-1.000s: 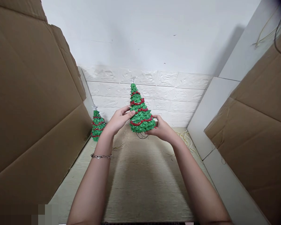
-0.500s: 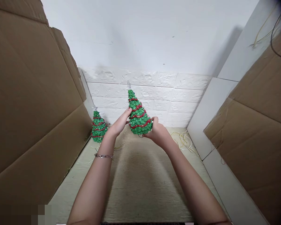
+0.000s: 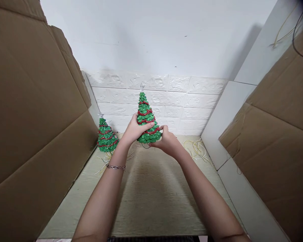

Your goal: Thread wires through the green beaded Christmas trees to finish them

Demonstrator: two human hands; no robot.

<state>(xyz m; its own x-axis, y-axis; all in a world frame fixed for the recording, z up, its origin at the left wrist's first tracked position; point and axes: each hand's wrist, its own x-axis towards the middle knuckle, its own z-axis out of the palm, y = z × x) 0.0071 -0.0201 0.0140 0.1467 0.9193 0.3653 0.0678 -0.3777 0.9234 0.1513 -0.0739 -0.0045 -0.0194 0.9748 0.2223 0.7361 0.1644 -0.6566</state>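
Observation:
A green Christmas tree figure (image 3: 144, 112) with red garlands and a clear star on top is held up above the table, nearly upright. My left hand (image 3: 136, 130) wraps its left side, the thumb lying across the front. At the lower right edge and base, my right hand (image 3: 166, 141) grips the same tree, its fingertips partly hidden beneath. A thin dark wire loop shows under the base. Left of my left hand stands a second, similar tree (image 3: 106, 136) on the table, touched by neither hand.
Cardboard sheets rise at the left (image 3: 35, 101) and right (image 3: 280, 134) of the table (image 3: 156, 201). Pale yellow wires (image 3: 198, 149) lie at the back right, with more beside the second tree. A white brick-patterned wall (image 3: 199, 101) closes the back.
The held tree has turned more upright and shifted slightly left. My left thumb has moved from the tree's left edge across its front. My right hand keeps its grip near the base.

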